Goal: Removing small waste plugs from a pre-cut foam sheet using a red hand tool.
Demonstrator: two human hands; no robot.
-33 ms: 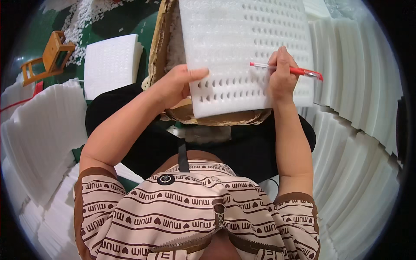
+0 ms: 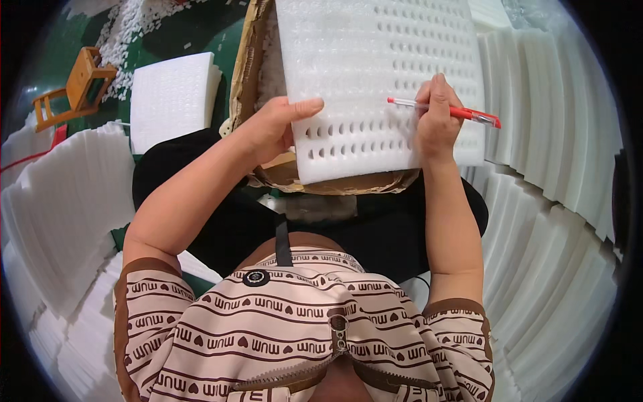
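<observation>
A white foam sheet with rows of small holes lies tilted over an open cardboard box in front of me. Some rows show dark open holes on the right and near edge, while the upper left part looks filled in. My left hand grips the sheet's left edge, thumb on top and fingers hidden beneath. Closed around a red pen with a clear barrel, my right hand rests at the sheet's right part. The pen lies crosswise, its red tip pointing left over the foam.
Stacks of white foam sheets stand at the right and left. Another holed foam block lies on the green floor. A small wooden chair and scattered white foam bits are at the far left.
My left thumb has shifted slightly away from me along the sheet. The right hand and pen have barely moved.
</observation>
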